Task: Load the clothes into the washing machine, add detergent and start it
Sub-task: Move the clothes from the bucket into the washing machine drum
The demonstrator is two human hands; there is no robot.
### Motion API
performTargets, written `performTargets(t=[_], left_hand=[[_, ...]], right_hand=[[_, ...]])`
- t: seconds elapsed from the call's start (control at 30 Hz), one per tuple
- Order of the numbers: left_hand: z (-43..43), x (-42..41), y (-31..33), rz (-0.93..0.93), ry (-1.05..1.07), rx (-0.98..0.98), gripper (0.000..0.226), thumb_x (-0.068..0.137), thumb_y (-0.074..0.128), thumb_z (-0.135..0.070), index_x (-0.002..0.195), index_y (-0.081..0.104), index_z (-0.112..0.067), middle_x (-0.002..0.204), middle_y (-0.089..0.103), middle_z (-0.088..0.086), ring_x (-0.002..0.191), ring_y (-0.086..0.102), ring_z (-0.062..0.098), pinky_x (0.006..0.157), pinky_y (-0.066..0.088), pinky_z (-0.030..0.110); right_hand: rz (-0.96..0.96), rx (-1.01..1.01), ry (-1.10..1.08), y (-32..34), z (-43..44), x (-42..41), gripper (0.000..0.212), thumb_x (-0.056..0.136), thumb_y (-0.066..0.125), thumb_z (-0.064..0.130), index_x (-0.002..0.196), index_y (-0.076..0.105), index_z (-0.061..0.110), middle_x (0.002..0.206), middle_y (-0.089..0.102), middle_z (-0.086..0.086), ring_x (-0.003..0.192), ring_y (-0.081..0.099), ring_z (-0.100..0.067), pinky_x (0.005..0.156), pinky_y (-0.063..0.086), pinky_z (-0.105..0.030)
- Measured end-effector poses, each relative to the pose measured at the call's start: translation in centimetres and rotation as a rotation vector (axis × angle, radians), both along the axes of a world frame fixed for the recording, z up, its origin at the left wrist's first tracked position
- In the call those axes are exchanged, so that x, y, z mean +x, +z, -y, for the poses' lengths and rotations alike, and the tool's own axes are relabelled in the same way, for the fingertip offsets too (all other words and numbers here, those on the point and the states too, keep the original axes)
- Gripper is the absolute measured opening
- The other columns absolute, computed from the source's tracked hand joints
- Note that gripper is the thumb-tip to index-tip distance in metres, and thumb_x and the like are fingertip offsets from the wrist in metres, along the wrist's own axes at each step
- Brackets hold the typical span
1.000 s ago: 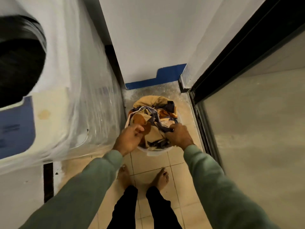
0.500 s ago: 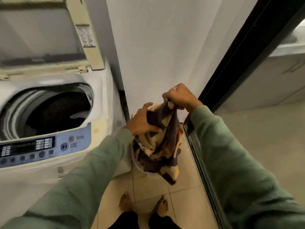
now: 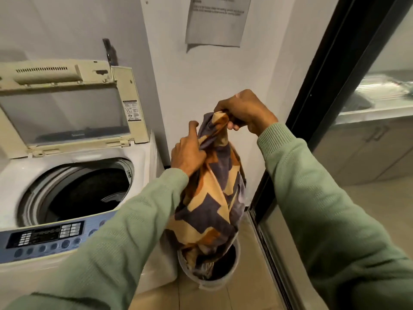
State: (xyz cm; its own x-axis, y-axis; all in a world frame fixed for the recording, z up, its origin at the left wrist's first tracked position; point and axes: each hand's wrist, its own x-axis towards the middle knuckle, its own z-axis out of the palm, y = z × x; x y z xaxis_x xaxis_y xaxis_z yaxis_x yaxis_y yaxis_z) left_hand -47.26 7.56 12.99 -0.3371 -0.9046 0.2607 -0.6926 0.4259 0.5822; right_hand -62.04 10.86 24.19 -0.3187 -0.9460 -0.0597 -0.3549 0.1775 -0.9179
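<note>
Green-sleeved arms reach forward: the right hand is raised, fingers curled tight round the top of the patterned cloth, and the left hand, at its 8 o'clock, fists a fold. The cloth hangs down from both grips, its tail inside the bucket at 6 o'clock. The washing machine stands at 9 o'clock, lid upright, drum open; a black door frame runs close at 3 o'clock.

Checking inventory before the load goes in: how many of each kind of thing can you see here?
Washing machine: 1
Patterned cloth: 1
Bucket: 1
Wall notice: 1
Hands: 2, left hand, right hand
Total: 6
</note>
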Motion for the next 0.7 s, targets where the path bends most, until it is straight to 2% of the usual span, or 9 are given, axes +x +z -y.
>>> performTargets(t=[0.07,0.13,0.3,0.4,0.47,0.53,0.57,0.63,0.7], left_hand=[[1.7,0.8,1.0,-0.129,-0.013,0.000,0.022,0.083,0.052,-0.008,0.083,0.055,-0.029,0.085,0.064,0.013,0.091,0.061,0.042,0.065,0.044,0.037],[3.4,1.2,2.2,-0.223,0.009,0.016,0.028,0.082,0.055,-0.005,0.062,0.054,-0.024,0.067,0.057,0.008,0.087,0.064,0.039,0.061,0.042,0.034],[5.1,1.0,6.9,-0.410,-0.051,-0.041,0.031,0.071,0.045,-0.001,0.059,0.061,-0.025,0.065,0.061,-0.002,0.078,0.066,0.025,0.062,0.048,0.032],[6.7,1.0,9.1,-0.499,-0.076,-0.074,0.036,0.065,0.039,0.000,0.060,0.060,-0.028,0.070,0.066,-0.002,0.079,0.066,0.021,0.068,0.054,0.035],[7.8,1.0,10.7,-0.608,-0.058,-0.026,0.037,0.066,0.040,0.005,0.060,0.060,-0.026,0.070,0.064,-0.004,0.076,0.064,0.018,0.071,0.055,0.036],[8.5,0.8,12.2,-0.715,-0.031,0.048,0.037,0.067,0.040,0.007,0.059,0.059,-0.023,0.070,0.063,-0.003,0.073,0.061,0.016,0.067,0.054,0.033],[8.7,0.5,12.9,-0.758,-0.016,0.085,0.036,0.069,0.041,0.008,0.060,0.059,-0.022,0.070,0.063,-0.001,0.072,0.061,0.017,0.063,0.052,0.031],[8.5,-0.3,14.0,-0.860,-0.020,0.188,0.033,0.069,0.043,0.005,0.058,0.060,-0.021,0.074,0.067,0.007,0.072,0.062,0.024,0.058,0.052,0.033],[7.9,-1.2,14.9,-0.928,-0.065,0.262,0.029,0.062,0.043,-0.001,0.055,0.062,-0.021,0.077,0.068,0.011,0.075,0.065,0.028,0.060,0.055,0.039]], right_hand=[[-0.021,-0.012,-0.035,0.2,-0.1,-0.8,0.014,0.074,0.067,0.010,0.076,0.067,-0.004,0.055,0.057,-0.016,0.034,0.044,-0.018,0.037,0.034,-0.021],[-0.023,-0.007,-0.049,0.1,-0.2,-1.5,0.015,0.077,0.067,0.012,0.069,0.065,-0.001,0.051,0.057,-0.013,0.036,0.041,-0.018,0.039,0.030,-0.023],[-0.084,0.112,-0.050,-0.9,-0.4,-1.6,0.025,0.087,0.062,0.025,0.070,0.061,0.007,0.054,0.057,-0.008,0.041,0.045,-0.016,0.044,0.033,-0.023],[-0.142,0.007,-0.123,-0.6,-0.8,-0.9,0.031,0.087,0.065,0.039,0.090,0.059,0.009,0.068,0.064,-0.008,0.050,0.054,-0.017,0.047,0.043,-0.024],[-0.020,-0.074,-0.058,0.1,-1.2,-0.1,0.046,0.083,0.070,0.048,0.104,0.055,0.009,0.079,0.066,-0.009,0.056,0.061,-0.020,0.049,0.051,-0.028],[0.064,-0.021,0.119,0.8,-2.1,0.7,0.059,0.075,0.078,0.048,0.116,0.051,0.017,0.093,0.067,-0.008,0.069,0.069,-0.024,0.056,0.057,-0.035],[0.037,0.024,0.209,0.8,-2.3,1.3,0.060,0.073,0.080,0.044,0.119,0.048,0.023,0.100,0.067,-0.004,0.074,0.071,-0.021,0.058,0.058,-0.035],[-0.160,0.119,0.307,-0.2,-2.2,3.0,0.064,0.073,0.082,0.035,0.125,0.046,0.029,0.116,0.064,0.002,0.084,0.069,-0.006,0.065,0.056,-0.024],[-0.301,0.140,0.195,-2.5,-1.1,4.6,0.074,0.070,0.085,0.038,0.132,0.050,0.021,0.128,0.056,0.006,0.103,0.060,-0.007,0.081,0.048,-0.019]])
